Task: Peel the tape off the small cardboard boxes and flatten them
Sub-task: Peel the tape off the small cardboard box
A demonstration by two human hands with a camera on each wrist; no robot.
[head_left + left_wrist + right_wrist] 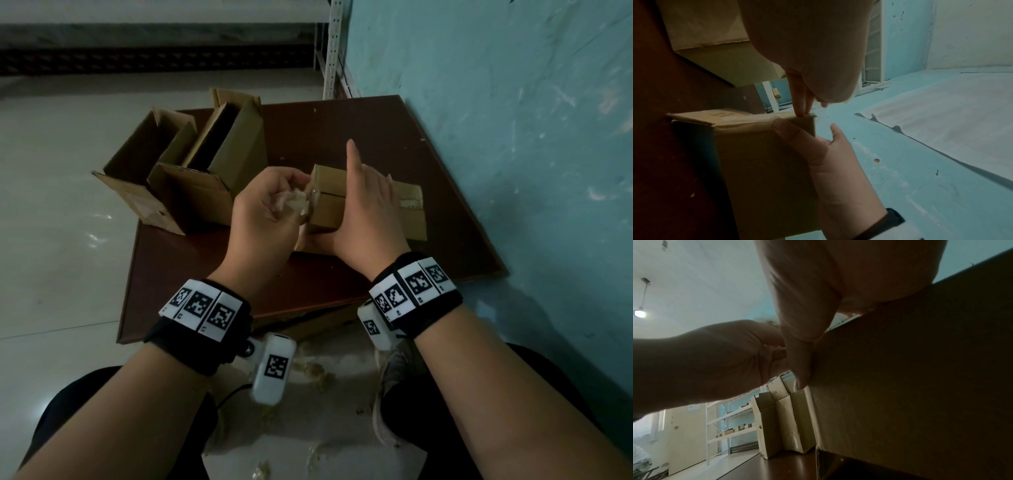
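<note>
A small closed cardboard box [330, 209] lies on the brown board [329, 284] in the head view. My right hand [364, 209] grips it from above, the thumb on the near side and the index finger sticking straight up. My left hand [294, 202] pinches a crumpled wad of clear tape [296, 202] at the box's left end. In the left wrist view the left fingertips [800, 112] pinch at the box's top corner, with the right thumb [789, 131] pressed on the box [760, 170]. The right wrist view shows that thumb [800, 369] against the box side [910, 386].
Two opened, standing cardboard boxes [191, 171] sit at the board's back left. A teal wall [513, 137] runs close on the right, with a metal shelf upright [334, 51] behind. Tape scraps [315, 373] and a shoe [394, 383] lie on the floor near my knees.
</note>
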